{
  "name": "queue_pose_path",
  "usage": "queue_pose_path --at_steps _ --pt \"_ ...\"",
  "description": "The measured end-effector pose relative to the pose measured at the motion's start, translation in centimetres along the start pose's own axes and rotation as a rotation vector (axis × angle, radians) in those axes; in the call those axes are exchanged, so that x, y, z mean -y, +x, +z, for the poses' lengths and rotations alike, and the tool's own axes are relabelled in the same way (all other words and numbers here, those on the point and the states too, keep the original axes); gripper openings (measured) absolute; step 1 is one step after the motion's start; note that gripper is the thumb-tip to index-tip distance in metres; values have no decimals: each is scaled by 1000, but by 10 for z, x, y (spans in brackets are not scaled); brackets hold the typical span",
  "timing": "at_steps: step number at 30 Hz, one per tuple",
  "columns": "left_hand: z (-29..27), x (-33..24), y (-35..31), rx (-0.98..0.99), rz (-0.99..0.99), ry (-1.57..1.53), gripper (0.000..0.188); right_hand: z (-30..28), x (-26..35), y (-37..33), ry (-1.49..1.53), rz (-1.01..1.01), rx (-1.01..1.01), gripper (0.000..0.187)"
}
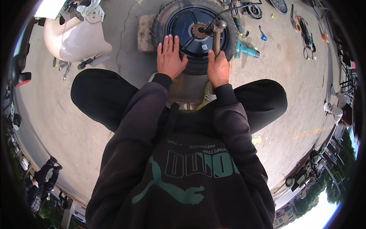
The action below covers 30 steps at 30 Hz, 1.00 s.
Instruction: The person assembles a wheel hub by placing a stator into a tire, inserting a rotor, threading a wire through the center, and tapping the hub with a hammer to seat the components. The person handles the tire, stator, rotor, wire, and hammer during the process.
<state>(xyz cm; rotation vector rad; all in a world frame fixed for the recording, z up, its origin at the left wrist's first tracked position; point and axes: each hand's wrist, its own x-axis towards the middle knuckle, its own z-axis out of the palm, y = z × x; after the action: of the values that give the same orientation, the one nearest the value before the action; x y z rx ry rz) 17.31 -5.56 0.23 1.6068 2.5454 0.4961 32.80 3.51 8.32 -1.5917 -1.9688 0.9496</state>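
A hub motor wheel (pixel 186 46) with a black tyre lies flat on the ground in front of me. Its dark hub cover has a rusty toothed ring (pixel 199 29) at the centre, with a black cable coming out. My left hand (pixel 170 57) rests with spread fingers on the near left of the tyre and hub. My right hand (pixel 219 69) is wrapped round the wooden handle of a hammer (pixel 216 42). The hammer's metal head is over the hub, right of the toothed ring; whether it touches is unclear.
A wooden block (pixel 146 33) sits against the tyre's left side. Right of the wheel lie a teal power tool (pixel 249 51), a blue strap-like piece (pixel 263 33) and a long dark tool (pixel 305 33). A cream scooter body panel (pixel 74 40) stands at left, with tools (pixel 65 68) by it.
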Motion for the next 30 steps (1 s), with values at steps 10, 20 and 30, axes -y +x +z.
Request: queue_pose_path --at_steps 10,20,30 --pt "0 2 -2 4 -1 -52 83 -4 10 -5 24 39 -10 42" --pt "-53 31 37 348 9 -192 61 -2 -24 -18 282 283 160 38" --pt "-31 9 104 205 183 -438 90 -24 2 -25 645 571 216 42"
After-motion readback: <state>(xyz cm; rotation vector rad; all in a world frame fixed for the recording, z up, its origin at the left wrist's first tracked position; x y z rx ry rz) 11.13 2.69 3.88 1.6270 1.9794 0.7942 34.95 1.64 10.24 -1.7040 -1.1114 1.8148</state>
